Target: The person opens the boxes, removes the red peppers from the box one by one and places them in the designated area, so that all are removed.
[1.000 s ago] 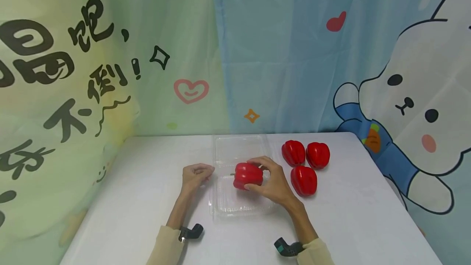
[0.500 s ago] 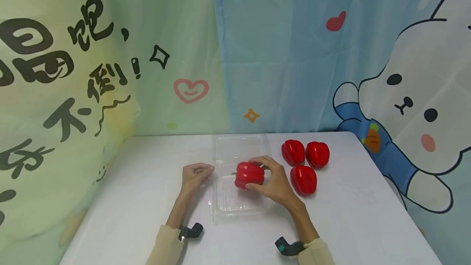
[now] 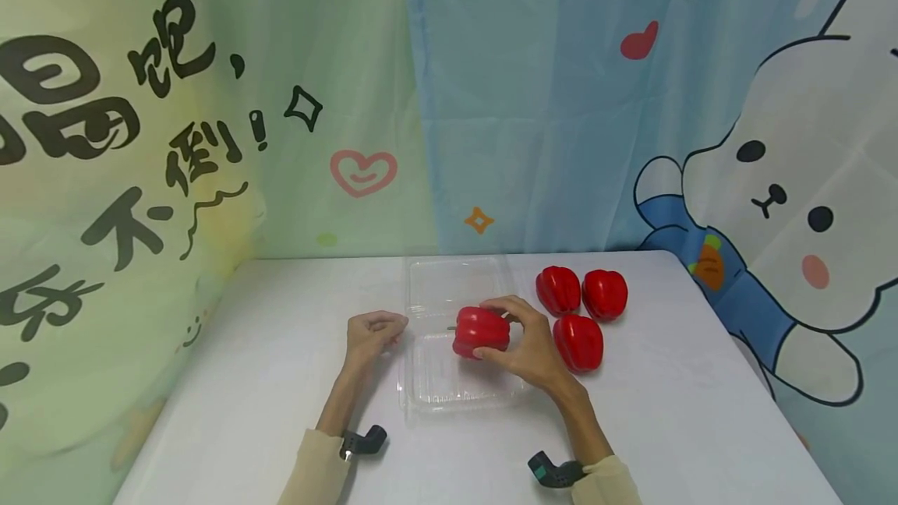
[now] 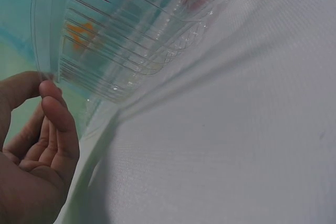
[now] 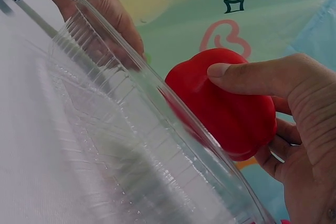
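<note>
A red bell pepper [image 3: 480, 331], its stem toward the left, is held by my right hand [image 3: 533, 345] over the near half of a clear plastic clamshell container [image 3: 449, 397]. In the right wrist view the thumb lies along the near side of the pepper [image 5: 226, 103], with the other fingers behind it. The pepper's lower part shows through or behind the container's wall [image 5: 173, 145]. At the container's left edge is my left hand [image 3: 375, 337]. Its thumb and forefinger pinch the thin rim in the left wrist view, where the other fingers curl below.
Three more red bell peppers lie grouped right of the container: one at the back left [image 3: 558, 290], one at the back right [image 3: 605, 294] and one nearer [image 3: 578, 343]. The container's open lid [image 3: 456, 283] extends toward the back of the white table [image 3: 687, 411]. A printed curtain [image 3: 491, 100] hangs behind.
The right hand and its pepper have shifted slightly to the right over the container. My left hand stays at the container's edge, and the other peppers have not moved.
</note>
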`<action>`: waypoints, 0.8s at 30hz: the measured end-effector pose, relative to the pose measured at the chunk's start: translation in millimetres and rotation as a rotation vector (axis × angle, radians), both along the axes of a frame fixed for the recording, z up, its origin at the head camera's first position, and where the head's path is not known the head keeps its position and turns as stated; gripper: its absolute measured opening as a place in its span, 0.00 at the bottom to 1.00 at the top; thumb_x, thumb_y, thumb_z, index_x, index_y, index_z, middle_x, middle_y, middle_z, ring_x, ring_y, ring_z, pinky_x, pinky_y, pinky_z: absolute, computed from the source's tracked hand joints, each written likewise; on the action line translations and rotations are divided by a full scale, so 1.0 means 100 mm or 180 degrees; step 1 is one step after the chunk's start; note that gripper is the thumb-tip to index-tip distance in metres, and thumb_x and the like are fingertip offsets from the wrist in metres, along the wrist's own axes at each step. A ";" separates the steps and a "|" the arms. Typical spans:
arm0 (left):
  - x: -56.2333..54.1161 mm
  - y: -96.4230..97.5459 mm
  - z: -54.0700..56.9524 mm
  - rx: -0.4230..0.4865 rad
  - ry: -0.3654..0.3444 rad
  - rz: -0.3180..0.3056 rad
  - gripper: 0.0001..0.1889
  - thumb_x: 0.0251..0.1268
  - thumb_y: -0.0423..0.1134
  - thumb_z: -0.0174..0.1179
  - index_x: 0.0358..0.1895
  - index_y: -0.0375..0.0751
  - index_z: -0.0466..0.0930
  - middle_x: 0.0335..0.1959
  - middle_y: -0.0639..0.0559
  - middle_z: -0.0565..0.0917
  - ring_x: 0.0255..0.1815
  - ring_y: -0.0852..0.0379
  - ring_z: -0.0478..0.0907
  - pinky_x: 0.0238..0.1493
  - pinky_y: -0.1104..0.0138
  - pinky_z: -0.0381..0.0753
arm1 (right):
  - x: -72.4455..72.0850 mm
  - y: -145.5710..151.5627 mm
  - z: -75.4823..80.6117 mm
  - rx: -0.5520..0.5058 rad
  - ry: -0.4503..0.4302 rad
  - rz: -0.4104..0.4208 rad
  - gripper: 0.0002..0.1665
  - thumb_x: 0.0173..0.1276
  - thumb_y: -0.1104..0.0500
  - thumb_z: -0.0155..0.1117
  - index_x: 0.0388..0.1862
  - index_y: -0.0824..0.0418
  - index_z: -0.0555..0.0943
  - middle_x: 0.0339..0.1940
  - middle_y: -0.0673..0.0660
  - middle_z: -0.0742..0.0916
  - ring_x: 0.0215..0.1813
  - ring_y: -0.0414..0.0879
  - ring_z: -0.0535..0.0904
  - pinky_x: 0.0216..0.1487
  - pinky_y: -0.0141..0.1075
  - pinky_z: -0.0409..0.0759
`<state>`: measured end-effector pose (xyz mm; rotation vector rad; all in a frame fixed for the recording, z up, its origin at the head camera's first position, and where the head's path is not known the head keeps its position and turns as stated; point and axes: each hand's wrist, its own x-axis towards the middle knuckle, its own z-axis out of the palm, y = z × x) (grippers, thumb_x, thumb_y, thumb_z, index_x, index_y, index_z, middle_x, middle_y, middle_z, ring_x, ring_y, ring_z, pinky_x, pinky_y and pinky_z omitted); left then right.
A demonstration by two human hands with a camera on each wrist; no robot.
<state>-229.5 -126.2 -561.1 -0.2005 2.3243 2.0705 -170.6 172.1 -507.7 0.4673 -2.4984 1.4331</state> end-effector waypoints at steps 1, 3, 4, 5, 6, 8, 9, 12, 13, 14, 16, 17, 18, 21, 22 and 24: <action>0.00 0.00 0.00 0.0006 0.0015 -0.0005 0.11 0.65 0.36 0.75 0.43 0.31 0.91 0.26 0.47 0.92 0.26 0.61 0.84 0.32 0.73 0.82 | 0.00 0.00 0.00 -0.0009 0.0010 -0.0004 0.45 0.48 0.55 0.91 0.68 0.51 0.84 0.65 0.53 0.90 0.62 0.51 0.85 0.62 0.54 0.88; 0.00 0.00 0.00 0.0018 0.0039 -0.0013 0.11 0.65 0.36 0.75 0.43 0.31 0.91 0.26 0.46 0.92 0.26 0.60 0.83 0.32 0.73 0.82 | 0.00 0.01 0.00 -0.0014 0.0024 -0.0017 0.45 0.48 0.55 0.91 0.68 0.51 0.84 0.65 0.53 0.90 0.62 0.50 0.85 0.62 0.54 0.87; 0.00 0.00 0.00 0.0020 0.0049 -0.0016 0.10 0.65 0.36 0.75 0.43 0.31 0.90 0.26 0.45 0.92 0.26 0.60 0.83 0.32 0.73 0.82 | 0.00 0.02 0.00 -0.0011 0.0030 -0.0027 0.45 0.48 0.55 0.91 0.68 0.51 0.84 0.65 0.53 0.90 0.61 0.50 0.85 0.62 0.54 0.87; 0.00 0.00 0.00 0.0025 0.0056 -0.0018 0.10 0.65 0.36 0.75 0.42 0.30 0.90 0.26 0.45 0.92 0.26 0.60 0.83 0.32 0.73 0.82 | 0.00 0.02 0.01 -0.0025 0.0025 -0.0030 0.46 0.48 0.55 0.91 0.68 0.51 0.84 0.65 0.52 0.90 0.61 0.50 0.85 0.62 0.54 0.87; 0.01 0.00 0.01 0.0025 0.0056 -0.0018 0.10 0.65 0.36 0.75 0.42 0.30 0.90 0.27 0.44 0.92 0.26 0.60 0.83 0.32 0.73 0.82 | 0.00 0.03 0.00 -0.0035 0.0034 -0.0031 0.46 0.48 0.55 0.91 0.68 0.51 0.84 0.65 0.52 0.90 0.61 0.50 0.85 0.62 0.55 0.87; 0.01 0.00 0.01 0.0018 0.0047 -0.0012 0.10 0.65 0.36 0.75 0.42 0.31 0.91 0.27 0.44 0.92 0.26 0.60 0.83 0.32 0.73 0.82 | 0.00 0.03 0.00 -0.0041 0.0049 -0.0051 0.46 0.48 0.55 0.92 0.69 0.51 0.84 0.65 0.52 0.90 0.61 0.49 0.85 0.62 0.54 0.87; 0.01 0.00 0.02 0.0007 0.0043 -0.0006 0.10 0.65 0.36 0.75 0.42 0.31 0.91 0.27 0.44 0.92 0.26 0.60 0.83 0.32 0.73 0.82 | 0.00 0.04 -0.01 -0.0045 0.0054 -0.0064 0.46 0.48 0.55 0.92 0.69 0.51 0.84 0.65 0.52 0.90 0.61 0.49 0.85 0.62 0.55 0.87; 0.01 0.00 0.02 -0.0017 0.0027 0.0001 0.10 0.65 0.36 0.75 0.42 0.31 0.91 0.28 0.43 0.92 0.27 0.60 0.84 0.32 0.73 0.82 | 0.00 0.05 -0.01 -0.0064 0.0086 -0.0099 0.46 0.48 0.55 0.92 0.69 0.52 0.84 0.65 0.52 0.90 0.61 0.49 0.85 0.62 0.55 0.87; 0.01 0.00 0.02 -0.0030 0.0021 0.0003 0.10 0.65 0.37 0.75 0.42 0.32 0.91 0.28 0.43 0.92 0.27 0.61 0.84 0.33 0.73 0.82 | 0.01 0.06 -0.01 -0.0061 0.0088 -0.0116 0.46 0.48 0.55 0.92 0.69 0.51 0.84 0.65 0.52 0.90 0.61 0.49 0.85 0.62 0.55 0.87; 0.01 0.00 0.01 -0.0031 0.0015 0.0003 0.10 0.65 0.37 0.75 0.42 0.32 0.91 0.28 0.43 0.92 0.27 0.61 0.84 0.33 0.73 0.82 | 0.01 0.06 -0.01 -0.0063 0.0089 -0.0129 0.46 0.48 0.55 0.92 0.68 0.51 0.84 0.65 0.52 0.90 0.61 0.49 0.85 0.62 0.56 0.87; 0.01 0.00 0.02 -0.0013 0.0006 0.0002 0.11 0.65 0.36 0.75 0.43 0.31 0.91 0.28 0.44 0.92 0.27 0.60 0.84 0.33 0.73 0.82 | 0.02 0.07 -0.01 -0.0065 0.0098 -0.0147 0.46 0.48 0.55 0.92 0.68 0.50 0.84 0.65 0.52 0.90 0.61 0.49 0.85 0.62 0.56 0.87; 0.02 0.00 0.02 0.0001 0.0001 0.0001 0.11 0.65 0.36 0.75 0.43 0.31 0.91 0.28 0.44 0.92 0.27 0.60 0.84 0.33 0.73 0.82 | 0.02 0.07 0.00 -0.0068 0.0095 -0.0152 0.46 0.47 0.55 0.92 0.69 0.50 0.83 0.65 0.52 0.90 0.61 0.50 0.85 0.62 0.56 0.87; 0.02 0.00 0.02 0.0020 -0.0006 0.0002 0.10 0.65 0.35 0.75 0.43 0.30 0.91 0.27 0.45 0.92 0.27 0.60 0.84 0.33 0.73 0.83 | 0.02 0.08 0.00 -0.0072 0.0091 -0.0159 0.46 0.47 0.55 0.92 0.69 0.50 0.83 0.65 0.53 0.90 0.61 0.50 0.85 0.62 0.56 0.87; 0.02 0.00 0.03 0.0057 0.0001 0.0001 0.10 0.65 0.34 0.74 0.43 0.30 0.90 0.27 0.45 0.92 0.27 0.60 0.84 0.32 0.73 0.83 | 0.03 0.09 0.01 -0.0084 0.0081 -0.0164 0.46 0.48 0.56 0.92 0.69 0.50 0.83 0.65 0.53 0.90 0.61 0.51 0.85 0.62 0.56 0.86; 0.02 0.00 0.03 0.0062 0.0002 0.0003 0.10 0.65 0.34 0.74 0.43 0.30 0.90 0.27 0.45 0.92 0.27 0.60 0.84 0.32 0.73 0.83 | 0.04 0.09 0.02 -0.0097 0.0062 -0.0164 0.46 0.48 0.56 0.92 0.69 0.50 0.83 0.65 0.53 0.90 0.61 0.51 0.85 0.63 0.56 0.86; 0.02 0.00 0.04 0.0073 0.0015 0.0005 0.09 0.65 0.34 0.74 0.43 0.30 0.90 0.27 0.45 0.92 0.26 0.60 0.84 0.32 0.73 0.83 | 0.04 0.10 0.02 -0.0108 0.0040 -0.0168 0.47 0.48 0.56 0.92 0.69 0.50 0.83 0.65 0.54 0.89 0.62 0.51 0.85 0.63 0.55 0.86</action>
